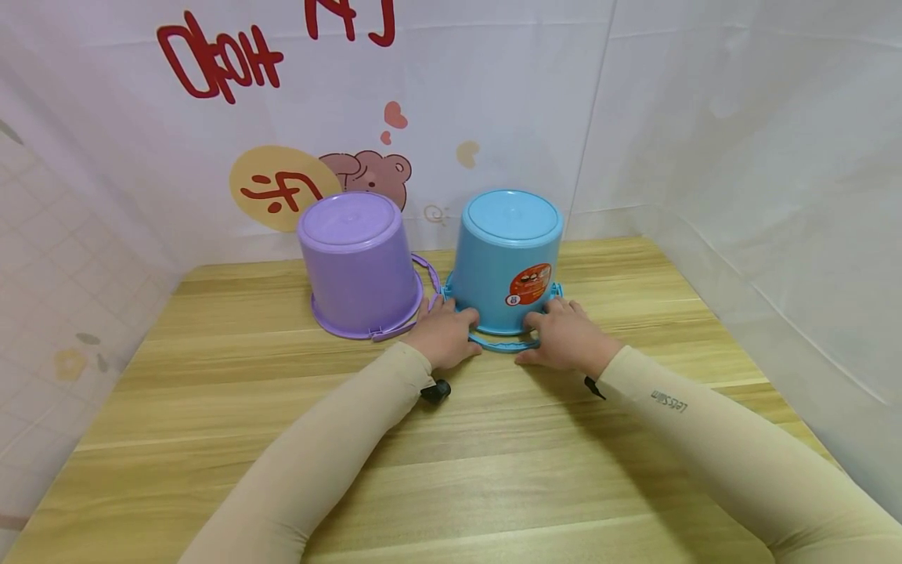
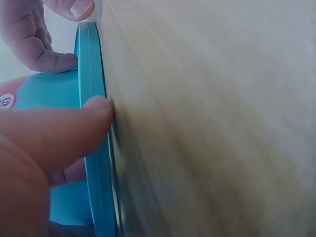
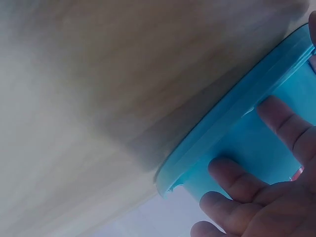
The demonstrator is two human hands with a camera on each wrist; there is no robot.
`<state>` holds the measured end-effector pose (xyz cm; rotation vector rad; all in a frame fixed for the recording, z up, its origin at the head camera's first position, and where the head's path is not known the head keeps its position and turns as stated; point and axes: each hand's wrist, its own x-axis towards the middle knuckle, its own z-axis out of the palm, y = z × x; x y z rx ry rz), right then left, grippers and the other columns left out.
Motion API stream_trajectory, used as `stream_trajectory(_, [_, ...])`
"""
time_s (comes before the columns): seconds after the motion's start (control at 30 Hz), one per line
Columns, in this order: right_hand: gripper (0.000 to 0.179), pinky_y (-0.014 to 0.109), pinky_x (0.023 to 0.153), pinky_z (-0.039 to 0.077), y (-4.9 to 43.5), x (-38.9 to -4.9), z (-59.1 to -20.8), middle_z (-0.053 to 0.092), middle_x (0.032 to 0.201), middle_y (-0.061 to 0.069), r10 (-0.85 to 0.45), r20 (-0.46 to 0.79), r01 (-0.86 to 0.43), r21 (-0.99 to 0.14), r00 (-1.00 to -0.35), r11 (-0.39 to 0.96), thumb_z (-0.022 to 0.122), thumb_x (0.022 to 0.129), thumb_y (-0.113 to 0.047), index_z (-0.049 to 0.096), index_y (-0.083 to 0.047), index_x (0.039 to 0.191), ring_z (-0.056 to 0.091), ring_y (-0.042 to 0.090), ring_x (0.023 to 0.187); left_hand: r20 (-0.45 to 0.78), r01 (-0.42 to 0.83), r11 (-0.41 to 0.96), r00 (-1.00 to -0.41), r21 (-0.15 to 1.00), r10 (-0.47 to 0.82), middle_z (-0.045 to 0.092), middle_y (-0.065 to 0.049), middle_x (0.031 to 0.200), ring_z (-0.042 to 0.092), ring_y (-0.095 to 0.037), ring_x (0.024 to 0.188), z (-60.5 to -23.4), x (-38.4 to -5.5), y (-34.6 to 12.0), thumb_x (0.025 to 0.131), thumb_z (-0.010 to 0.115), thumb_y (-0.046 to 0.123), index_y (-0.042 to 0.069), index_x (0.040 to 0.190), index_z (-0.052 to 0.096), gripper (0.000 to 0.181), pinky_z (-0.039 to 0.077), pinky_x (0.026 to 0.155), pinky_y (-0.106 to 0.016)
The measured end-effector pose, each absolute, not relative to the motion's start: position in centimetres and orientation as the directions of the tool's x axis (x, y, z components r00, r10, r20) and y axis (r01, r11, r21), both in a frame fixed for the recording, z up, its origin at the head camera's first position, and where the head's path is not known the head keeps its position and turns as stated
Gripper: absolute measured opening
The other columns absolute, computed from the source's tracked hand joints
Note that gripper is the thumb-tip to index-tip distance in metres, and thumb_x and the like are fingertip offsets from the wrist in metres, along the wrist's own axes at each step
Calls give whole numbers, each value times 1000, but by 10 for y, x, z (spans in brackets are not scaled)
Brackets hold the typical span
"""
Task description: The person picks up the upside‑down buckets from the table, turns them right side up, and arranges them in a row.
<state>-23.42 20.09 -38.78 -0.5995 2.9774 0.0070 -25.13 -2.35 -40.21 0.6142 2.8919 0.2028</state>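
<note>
Because its mouth faces down, the blue bucket (image 1: 493,262) keeps its inside hidden, and what it may cover cannot be told. It stands towards the far edge of the worktop (image 1: 451,470), nearer the far right corner than the far left one. An orange-red sticker (image 1: 531,283) marks its wall, and its blue handle (image 1: 503,345) lies round the front, along the near side of the rim (image 2: 91,64). The left hand (image 1: 444,335) pinches the rim area, thumb on the near side and fingers against the wall. The right hand (image 1: 567,338) pinches it likewise on the other side, its fingers somewhat spread over the wall. Just left of the left hand, the purple bucket (image 1: 355,274) also stands mouth down, nearer the far left corner, its contents equally out of sight. Its purple handle (image 1: 431,272) reaches out towards the blue bucket; whether the left fingers touch that handle cannot be told. Beyond the worktop's far edge hangs a white cloth (image 1: 535,94) printed with a bear (image 1: 386,174)
</note>
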Motion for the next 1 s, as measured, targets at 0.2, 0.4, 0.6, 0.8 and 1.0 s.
stream_trajectory(0.2, [65,56,99,31,199,-231,-383,54,114,17,-401,-66,-400,-19,-914,916,66,70,-66,61,-16,112,42,36,114,-89,390,897,-906,209,415,39,-18,141,18,-42,139,-401,-252,-25,80,64,53,29,113,55,41,7,110,-61])
stream_trajectory(0.4, [56,51,93,35,199,-230,-379,56,105,15,-406,2,-406,-26,-914,914,68,74,-58,63,-15,109,45,30,102,4,409,888,-908,211,418,43,-13,134,25,-34,136,-403,-253,-28,77,66,55,30,110,54,42,9,111,-59])
stream_trajectory(0.6, [46,47,88,37,200,-232,-380,55,94,11,-404,79,-409,-57,-911,911,68,76,-52,66,-14,101,46,26,92,49,406,881,-912,242,407,42,-13,135,26,-30,135,-403,-252,-28,76,69,53,30,108,53,42,7,111,-59])
stream_trajectory(0.8, [36,45,82,39,200,-233,-381,53,89,8,-421,139,-434,-76,-896,898,70,77,-46,65,-14,92,47,25,87,76,400,877,-916,265,394,41,-14,137,24,-29,137,-402,-251,-29,76,70,51,29,107,54,41,7,111,-59])
stream_trajectory(1.0, [27,40,76,40,201,-235,-381,52,88,7,-421,197,-445,-98,-885,890,73,77,-37,65,-14,88,46,25,84,132,399,861,-917,316,376,42,-16,136,27,-28,137,-398,-250,-30,83,66,43,27,103,55,28,8,111,-59])
